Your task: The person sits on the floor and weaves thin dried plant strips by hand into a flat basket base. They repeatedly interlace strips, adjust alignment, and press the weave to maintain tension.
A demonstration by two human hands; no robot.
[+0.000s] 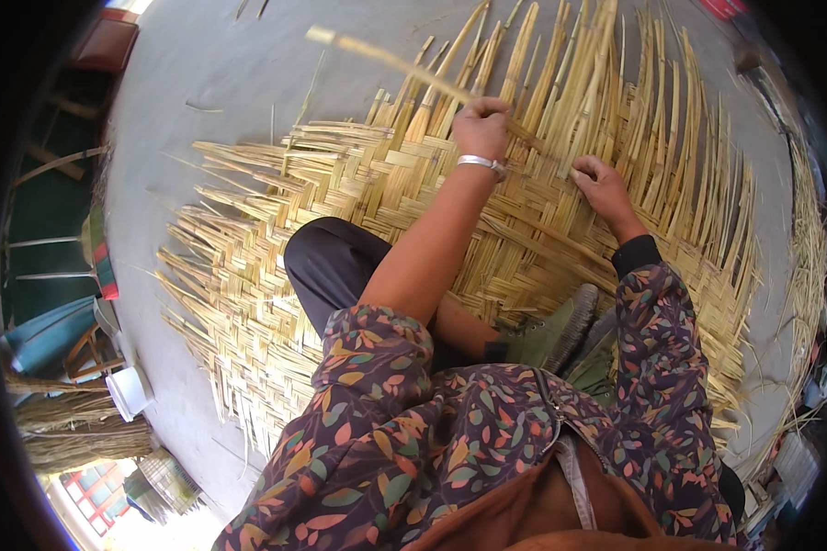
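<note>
A large mat (276,340) of woven flat yellow reed strips spreads under and around my legs, its loose strip ends fanning out at the far and left edges. My left hand (481,129), with a white bracelet at the wrist, is closed around a long pale reed strip (386,57). That strip slants over the mat, its far-left end raised. Closer to me and to the right, my right hand (602,188) is closed in a pinch low over the weave, among the upright strips. What its fingertips grip is too small to make out.
My shoes (560,335) rest on the mat. Loose straw (807,275) lies along the right side. A white bucket (130,393), a blue container (55,335) and bundled stalks (83,427) stand at the left. A dark red seat (104,41) is at the far left.
</note>
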